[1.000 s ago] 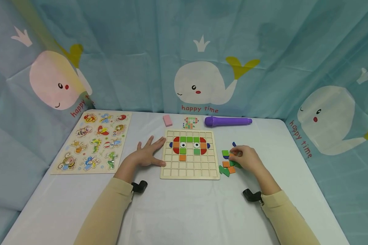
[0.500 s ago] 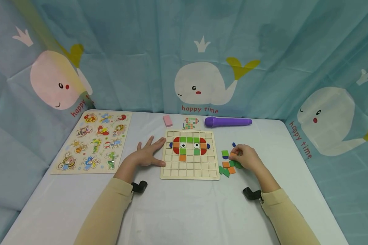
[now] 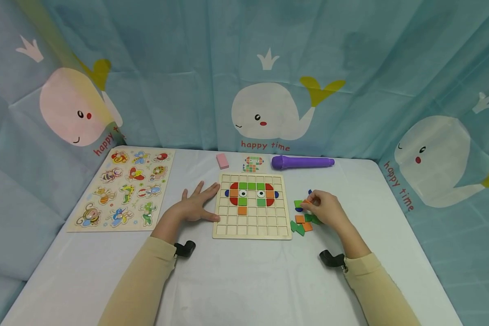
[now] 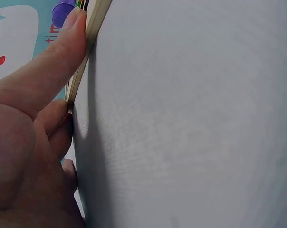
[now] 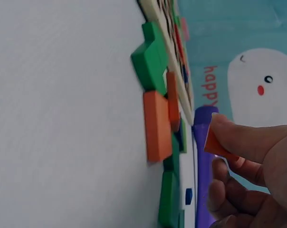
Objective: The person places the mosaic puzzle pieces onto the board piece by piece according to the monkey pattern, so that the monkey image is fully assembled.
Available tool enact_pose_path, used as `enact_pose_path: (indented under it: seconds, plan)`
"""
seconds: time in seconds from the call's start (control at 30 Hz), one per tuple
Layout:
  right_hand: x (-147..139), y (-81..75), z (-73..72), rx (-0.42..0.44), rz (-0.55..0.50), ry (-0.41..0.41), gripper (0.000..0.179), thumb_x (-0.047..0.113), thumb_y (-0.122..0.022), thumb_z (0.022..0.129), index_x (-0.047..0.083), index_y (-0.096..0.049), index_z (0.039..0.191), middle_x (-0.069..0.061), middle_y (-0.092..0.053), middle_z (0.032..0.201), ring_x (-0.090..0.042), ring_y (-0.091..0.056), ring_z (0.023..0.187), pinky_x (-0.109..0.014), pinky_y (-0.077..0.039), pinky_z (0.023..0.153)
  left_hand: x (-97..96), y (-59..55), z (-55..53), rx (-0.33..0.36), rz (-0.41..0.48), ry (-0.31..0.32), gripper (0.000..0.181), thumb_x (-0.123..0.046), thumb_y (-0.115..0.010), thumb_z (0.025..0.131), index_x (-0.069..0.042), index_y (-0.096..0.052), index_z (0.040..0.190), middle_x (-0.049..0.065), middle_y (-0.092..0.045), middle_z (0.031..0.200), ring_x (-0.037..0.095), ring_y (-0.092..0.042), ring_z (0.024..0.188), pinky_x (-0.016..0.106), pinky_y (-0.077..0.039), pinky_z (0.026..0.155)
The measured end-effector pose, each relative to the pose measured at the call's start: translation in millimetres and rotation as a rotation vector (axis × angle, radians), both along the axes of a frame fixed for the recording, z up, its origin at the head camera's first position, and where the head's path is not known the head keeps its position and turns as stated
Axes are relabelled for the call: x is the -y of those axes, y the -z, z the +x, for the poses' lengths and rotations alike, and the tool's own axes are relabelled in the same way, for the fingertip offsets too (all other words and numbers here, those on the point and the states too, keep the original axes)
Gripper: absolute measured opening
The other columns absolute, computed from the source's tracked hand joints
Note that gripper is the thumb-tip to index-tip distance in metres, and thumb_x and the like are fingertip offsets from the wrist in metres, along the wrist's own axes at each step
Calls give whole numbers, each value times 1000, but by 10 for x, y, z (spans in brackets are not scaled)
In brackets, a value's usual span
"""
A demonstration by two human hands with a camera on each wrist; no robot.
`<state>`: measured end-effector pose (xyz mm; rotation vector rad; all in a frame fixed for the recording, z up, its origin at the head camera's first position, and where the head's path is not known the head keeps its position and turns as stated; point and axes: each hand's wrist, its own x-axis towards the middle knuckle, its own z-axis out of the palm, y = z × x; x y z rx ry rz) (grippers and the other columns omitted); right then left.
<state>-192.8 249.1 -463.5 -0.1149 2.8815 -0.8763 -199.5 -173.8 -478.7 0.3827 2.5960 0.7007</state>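
Note:
The square wooden grid board [image 3: 265, 231] lies mid-table, with red, green, orange and blue tiles and two eye tiles set in its upper part. My left hand [image 3: 195, 206] rests at its left side, fingers spread, thumb and fingertips touching the edge. In the left wrist view the thumb [image 4: 48, 71] lies along that edge. Right of the board, my right hand [image 3: 327, 209] pinches an orange tile [image 5: 215, 146] between thumb and finger, raised over the loose pieces. Below it lie orange tiles [image 3: 299, 219], green pieces [image 3: 300, 230] and a green square [image 3: 298, 203].
Behind the board lie a pink block [image 3: 222, 161], a small pattern card [image 3: 253, 164] and a purple toy microphone [image 3: 303, 162]. An insect picture board [image 3: 122, 179] occupies the left of the table. Whale-print curtains [image 3: 167, 99] close off the back and sides.
My right hand has lifted the orange tile from the pile and shifted slightly left and up with it. The left hand stays at the board's edge.

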Motion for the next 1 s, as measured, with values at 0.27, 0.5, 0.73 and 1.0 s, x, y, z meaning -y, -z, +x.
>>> enact_pose_path:
  seconds: [0.27,0.5,0.73,1.0]
  plan:
    - [227,-47,19,-12,-57,-24,26,31,-80,88,9,-66,88,-4,-66,79,-19,-57,70,-30,-47,64,1,14,-4,-4,-3,2,115,-55,-82,77,-21,-15,164,1,-9,171,37,12,156,72,14,116]
    - [452,-58,17,-28,-130,-92,21,30,-72,94,11,-77,102,-3,-74,89,-18,-61,77,-32,-52,68,5,9,1,2,4,1,115,-55,-82,77,-21,-15,164,1,-9,171,37,13,156,71,14,116]
    - [698,-48,18,-37,-140,-178,21,24,-66,99,12,-77,113,-3,-75,104,-18,-64,90,-38,-55,79,5,18,-9,1,1,2,114,-54,-82,77,-22,-15,164,0,-9,171,37,13,156,71,15,116]
    - [994,12,30,-1,-192,-196,11,26,-75,92,15,-74,95,4,-71,85,-12,-63,77,-30,-53,70,14,34,-12,-1,-9,6,114,-56,-81,77,-23,-14,164,-1,-8,172,35,14,156,71,15,116]
